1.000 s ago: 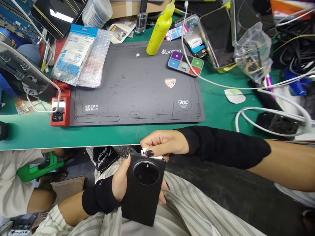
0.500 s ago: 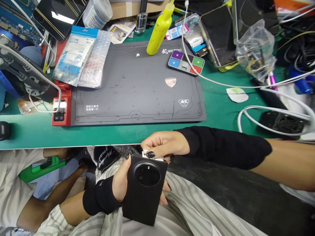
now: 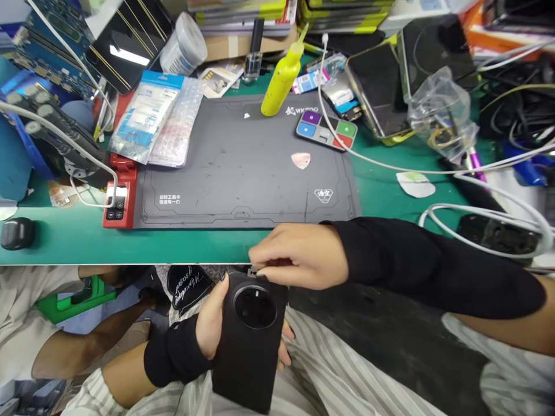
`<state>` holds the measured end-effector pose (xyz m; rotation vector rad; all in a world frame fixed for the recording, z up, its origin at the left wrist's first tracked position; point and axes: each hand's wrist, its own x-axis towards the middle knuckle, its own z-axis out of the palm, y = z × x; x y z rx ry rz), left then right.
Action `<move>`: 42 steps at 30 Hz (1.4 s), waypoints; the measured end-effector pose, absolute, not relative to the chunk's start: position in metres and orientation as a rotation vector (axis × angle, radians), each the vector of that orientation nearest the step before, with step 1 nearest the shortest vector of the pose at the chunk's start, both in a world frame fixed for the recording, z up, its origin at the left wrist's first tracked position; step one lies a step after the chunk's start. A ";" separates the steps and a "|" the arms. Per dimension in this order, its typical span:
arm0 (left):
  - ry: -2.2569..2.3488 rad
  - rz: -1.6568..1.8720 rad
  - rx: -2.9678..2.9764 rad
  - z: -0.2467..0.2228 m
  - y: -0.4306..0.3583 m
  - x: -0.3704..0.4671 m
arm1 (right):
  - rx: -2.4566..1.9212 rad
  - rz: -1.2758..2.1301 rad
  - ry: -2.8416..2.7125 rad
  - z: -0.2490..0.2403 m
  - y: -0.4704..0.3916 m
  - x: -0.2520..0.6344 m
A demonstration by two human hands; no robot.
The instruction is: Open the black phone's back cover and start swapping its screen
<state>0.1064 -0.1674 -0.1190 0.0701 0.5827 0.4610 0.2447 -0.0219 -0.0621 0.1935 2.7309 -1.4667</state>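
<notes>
A black smartphone (image 3: 247, 358) with a large round camera ring is held tilted over my lap, its back facing up. My left hand (image 3: 211, 323) grips it, thumb along the left edge and fingertips showing past the right edge. My right hand (image 3: 303, 257) is closed in a pinch at the phone's top edge. A sliver of something pale shows by its fingertips, too small to make out. Behind the hands lies a grey work mat (image 3: 225, 167) on the green bench (image 3: 208, 245).
A yellow bottle (image 3: 280, 84), a phone-shaped block with coloured squares (image 3: 326, 130) and plastic packets (image 3: 147, 115) rest on the mat. A white cable (image 3: 390, 162) crosses the right side. Another person's arm (image 3: 95, 341) is at lower left; a black case (image 3: 17, 233) sits at the bench's left.
My right hand has turned more palm-down over the phone's top edge. The white piece seen there earlier is now mostly hidden. The camera view has shifted slightly; my left hand keeps its grip.
</notes>
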 end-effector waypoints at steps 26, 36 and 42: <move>0.971 0.599 1.331 -0.032 0.008 0.012 | 1.559 -0.389 3.036 -0.036 0.114 0.243; 1.504 -0.058 2.235 -0.020 0.032 0.057 | 1.353 -0.645 2.846 -0.068 0.111 0.291; 1.893 0.145 2.549 -0.045 -0.007 0.053 | 1.490 -0.719 2.838 -0.073 0.108 0.297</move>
